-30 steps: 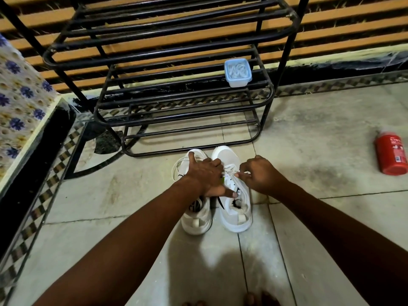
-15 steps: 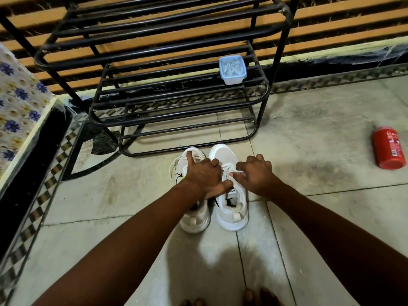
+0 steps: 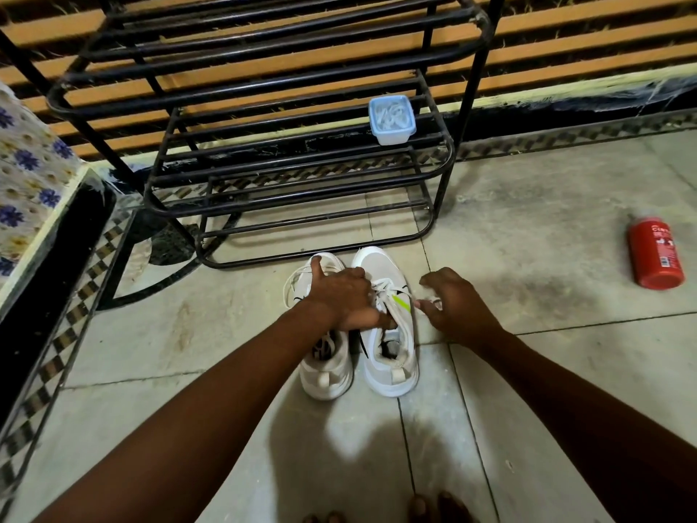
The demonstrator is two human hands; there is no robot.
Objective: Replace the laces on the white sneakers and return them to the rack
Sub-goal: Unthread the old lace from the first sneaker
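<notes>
1. Bare toes [image 3: 433, 507] show at six o'clock on the tiled floor [image 3: 528, 371]; both forearms reach from there toward twelve.
2. The sneakers stand side by side at twelve, heels toward the person, on the floor and not yet on the rack; the left sneaker [image 3: 326, 371] touches the right sneaker [image 3: 390, 364].
3. The left hand [image 3: 339, 296] lies over both tops; its grip is spread, with the thumb wide on the left sneaker and the fingers laid across to the right one's tongue; whether a fingertip hooks anything is hidden.
4. The right hand [image 3: 460, 307] sits at the right sneaker's three o'clock; its grip pinches the free end of the lace [image 3: 383, 288], which runs back to the upper eyelets.
5. The step looks like drawing that lace out; it is best pulled low and sideways toward three, in line with the eyelet, in short draws; the left hand should pin the sneaker so it neither tips nor slides; slackening the crossings nearer the toe first should stop the lace binding.
6. The rack [image 3: 301, 175] stands beyond the toes at twelve; a box [image 3: 392, 120] on its middle shelf at one o'clock seems to hold white laces.
7. A red can [image 3: 654, 256] lies on the floor at two o'clock, well apart.
</notes>
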